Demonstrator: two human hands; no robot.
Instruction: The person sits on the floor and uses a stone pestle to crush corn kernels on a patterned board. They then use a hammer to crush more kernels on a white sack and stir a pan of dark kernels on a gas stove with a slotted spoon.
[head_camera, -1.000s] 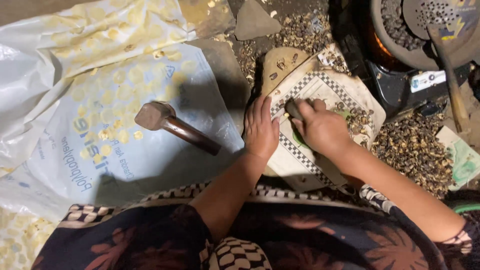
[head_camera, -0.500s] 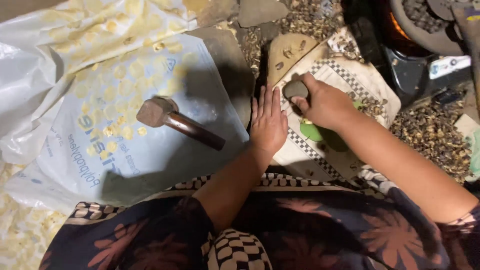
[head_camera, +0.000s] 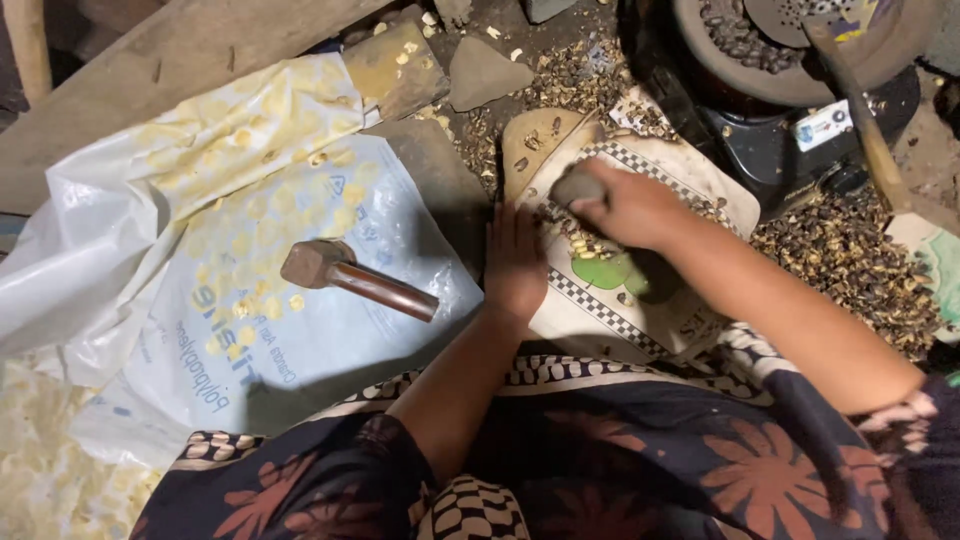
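Note:
My right hand (head_camera: 632, 205) grips a small grey stone (head_camera: 574, 186) over a checkered-edge cloth (head_camera: 655, 265) that covers a wooden block (head_camera: 531, 143). A few pale kernels (head_camera: 580, 242) lie on the cloth below the stone. My left hand (head_camera: 515, 262) rests flat, fingers apart, on the cloth's left edge beside them. A rusty hammer (head_camera: 350, 276) lies apart to the left on a white plastic sack (head_camera: 250, 300) dotted with yellow kernels.
Dark shells (head_camera: 840, 260) are heaped to the right and behind the block. A black round pan (head_camera: 770, 50) with dark nuts stands at top right, a wooden handle (head_camera: 865, 130) leaning across it. A flat stone (head_camera: 485, 70) lies behind. My patterned skirt (head_camera: 620, 460) fills the foreground.
My right hand has lifted the stone from the cloth's middle toward its far edge over the block. My left hand has stayed flat at the cloth's left edge. The hammer has not moved.

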